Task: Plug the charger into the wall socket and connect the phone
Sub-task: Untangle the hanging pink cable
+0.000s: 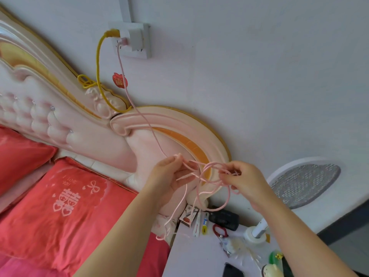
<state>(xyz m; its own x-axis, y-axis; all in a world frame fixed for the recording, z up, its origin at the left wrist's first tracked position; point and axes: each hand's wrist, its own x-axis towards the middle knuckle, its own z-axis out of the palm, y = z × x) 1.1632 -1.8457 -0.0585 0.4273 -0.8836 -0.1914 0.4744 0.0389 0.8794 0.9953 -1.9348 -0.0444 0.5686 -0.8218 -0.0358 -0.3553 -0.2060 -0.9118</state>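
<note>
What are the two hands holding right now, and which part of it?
Both hold the thin pink braided charging cable at its tangled loops: the left hand pinches one strand, the right hand another. Its far end is already plugged in at the white wall socket.

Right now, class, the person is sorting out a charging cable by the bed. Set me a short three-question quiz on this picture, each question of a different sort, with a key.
1. True or false: the white charger plug already sits in the white wall socket.
2. What are the left hand and right hand both holding? A) thin pink braided cable B) thick yellow cable C) red hair tie
3. Fill in: the dark phone lies on the white bedside ____.

Key: 1 true; 2 A; 3 table.
</note>
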